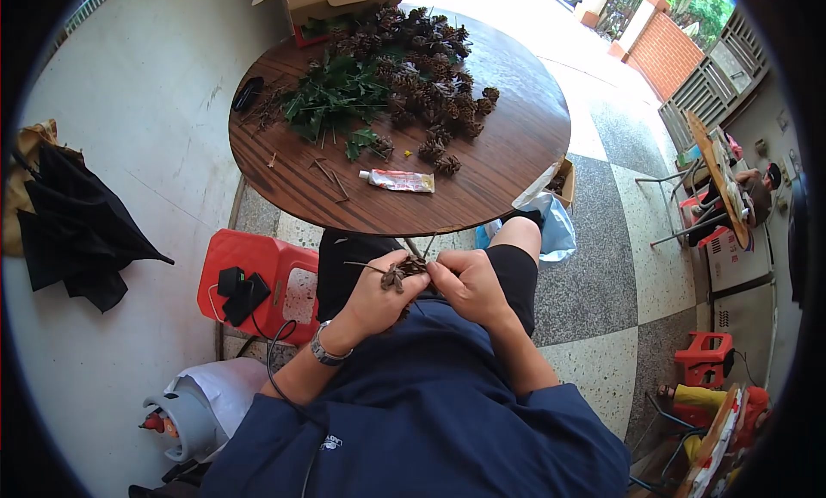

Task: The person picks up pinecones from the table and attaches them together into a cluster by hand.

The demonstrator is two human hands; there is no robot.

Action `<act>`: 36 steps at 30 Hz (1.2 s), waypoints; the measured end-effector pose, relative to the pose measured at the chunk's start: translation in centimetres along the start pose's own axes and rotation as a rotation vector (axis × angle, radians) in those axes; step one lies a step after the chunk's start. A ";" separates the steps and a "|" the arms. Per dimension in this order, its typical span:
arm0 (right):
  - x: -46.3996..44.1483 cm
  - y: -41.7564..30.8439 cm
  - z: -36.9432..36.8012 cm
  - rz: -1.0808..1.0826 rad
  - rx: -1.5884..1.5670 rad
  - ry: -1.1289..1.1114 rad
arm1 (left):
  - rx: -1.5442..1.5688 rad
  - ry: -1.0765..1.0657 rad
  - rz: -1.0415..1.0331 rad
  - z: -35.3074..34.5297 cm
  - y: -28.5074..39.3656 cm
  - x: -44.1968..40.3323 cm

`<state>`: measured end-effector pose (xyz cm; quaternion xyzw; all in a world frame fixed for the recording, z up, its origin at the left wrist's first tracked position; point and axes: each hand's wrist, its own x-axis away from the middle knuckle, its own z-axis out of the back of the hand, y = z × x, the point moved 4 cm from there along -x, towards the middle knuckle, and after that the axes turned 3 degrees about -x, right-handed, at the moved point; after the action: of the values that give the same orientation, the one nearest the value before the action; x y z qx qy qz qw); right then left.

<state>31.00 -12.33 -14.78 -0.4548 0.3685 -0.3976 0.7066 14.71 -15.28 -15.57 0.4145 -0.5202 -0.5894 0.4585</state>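
Over my lap, just below the near edge of the round wooden table point(284, 184), my left hand point(379, 296) is closed around a brown pine cone point(398, 274) with thin twigs sticking out. My right hand point(469, 283) touches its right side, the fingers pinched by a stem point(414, 247); what lies between those fingertips is too small to make out. On the table sit a pile of pine cones point(430, 89), green leaves point(335, 102), a glue tube point(397, 181) and loose twigs point(331, 178).
An open cardboard box point(344, 0) stands at the table's far edge. Red stool point(245, 257) with black devices is at left, above a grey gas cylinder point(185, 416). A plastic bag point(555, 227) hangs right of my knee. Other people sit at tables far right.
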 end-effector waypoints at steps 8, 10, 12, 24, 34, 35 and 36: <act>0.2 1.5 -0.3 -0.211 -0.472 -0.127 | 0.088 -0.227 0.199 0.4 1.1 0.4; 0.3 1.8 -0.5 -0.283 -0.579 -0.129 | 0.221 -0.225 0.196 0.3 0.8 0.4; -0.1 0.9 -0.1 -0.167 -0.386 -0.117 | 0.350 -0.199 0.191 -0.1 -0.6 0.0; -0.1 0.4 -2.6 -0.282 -1.321 -0.278 | 0.880 -0.244 0.213 -1.2 -0.5 1.2; -14.1 -3.1 5.7 0.217 -0.079 0.427 | 0.753 -0.015 0.287 1.1 -2.2 -0.7; -17.0 -4.3 6.4 0.228 0.198 0.503 | 0.708 0.010 0.249 1.3 -1.9 -0.7; -20.1 -4.2 6.7 0.246 0.318 0.551 | 0.660 0.035 0.210 1.5 -1.3 -0.8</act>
<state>27.63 6.93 -5.56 -0.1665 0.5312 -0.4699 0.6851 13.32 -14.12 -16.68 0.4948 -0.7147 -0.3315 0.3668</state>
